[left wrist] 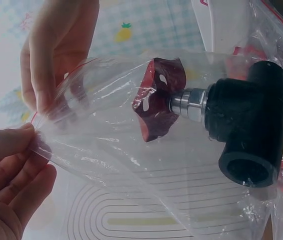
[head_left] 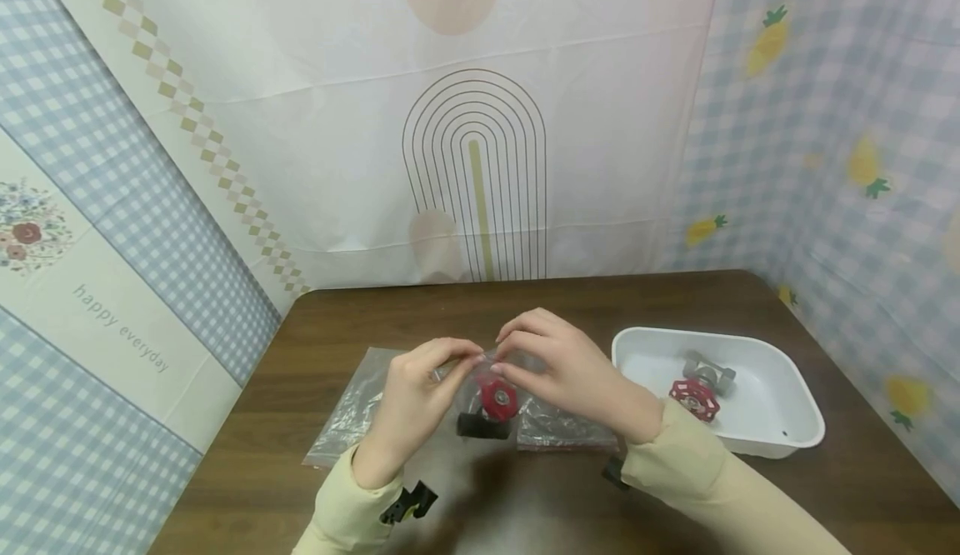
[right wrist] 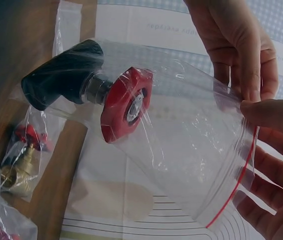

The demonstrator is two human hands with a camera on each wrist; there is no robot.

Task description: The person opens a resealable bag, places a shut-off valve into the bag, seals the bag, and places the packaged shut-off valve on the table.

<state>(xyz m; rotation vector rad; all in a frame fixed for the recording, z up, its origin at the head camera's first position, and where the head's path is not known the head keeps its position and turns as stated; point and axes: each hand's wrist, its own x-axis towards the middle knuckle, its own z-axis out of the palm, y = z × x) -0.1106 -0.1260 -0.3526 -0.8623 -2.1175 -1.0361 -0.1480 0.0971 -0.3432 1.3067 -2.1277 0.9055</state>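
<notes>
In the head view, my left hand (head_left: 412,397) and right hand (head_left: 566,372) meet above the middle of the table, both pinching the top edge of a clear zip bag (left wrist: 101,145). A red line runs along the bag's mouth in the right wrist view. Inside hangs a valve with a black tee-shaped pipe body (left wrist: 246,120), a metal stem and a red handwheel (right wrist: 126,105). My left thumb and forefinger grip one end of the mouth. The right thumb presses near the same corner, its other fingers spread behind the plastic.
Flat on the table (head_left: 540,505) lie a clear bag (head_left: 348,413) at left and another (head_left: 562,430) at right. One bag holds a brass valve (right wrist: 24,165) with a red handwheel. A white tray (head_left: 806,405) at right contains a grey valve (head_left: 708,372) with a red wheel.
</notes>
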